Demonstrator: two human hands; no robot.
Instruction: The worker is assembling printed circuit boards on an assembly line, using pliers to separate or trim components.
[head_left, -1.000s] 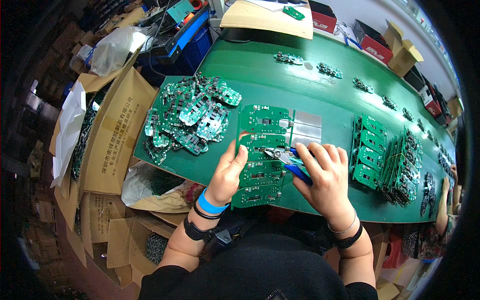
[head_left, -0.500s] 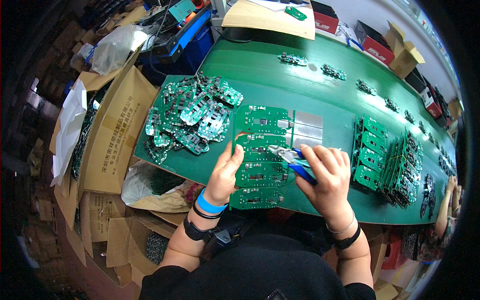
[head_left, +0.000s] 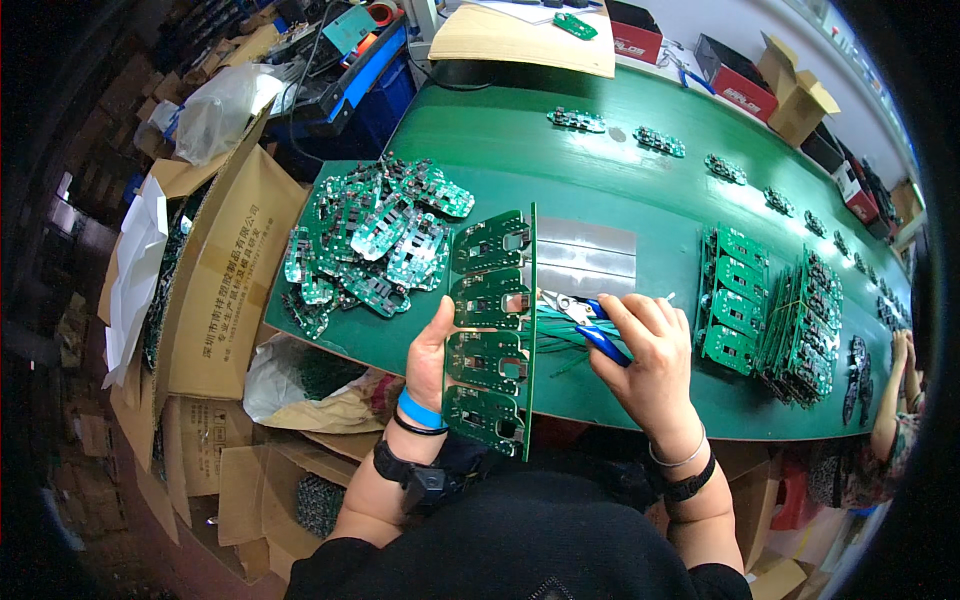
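Note:
My left hand (head_left: 430, 350) grips a green circuit board panel (head_left: 487, 362) by its left side. The panel is several joined boards in a column, tilted so that its right edge rail stands up toward me. In my right hand (head_left: 648, 345) are blue-handled cutting pliers (head_left: 600, 335), their jaws slightly apart and close to the panel's right edge. Whether the jaws touch the edge I cannot tell. Behind the panel and under the pliers lie thin green board strips (head_left: 565, 350). A grey metal plate (head_left: 590, 255) lies flat on the table just beyond.
A heap of separated circuit boards (head_left: 385, 235) is on the green table (head_left: 500, 130) to the left. Stacked panels (head_left: 790, 320) stand at the right. Boards lie in a row along the far side. An open cardboard box (head_left: 215, 290) is at left; another person's arm (head_left: 890, 390) shows far right.
My left hand has turned the panel from nearly flat to tilted, its right edge raised. The pliers have come off the panel's face to beside its edge, uncovering the strips behind.

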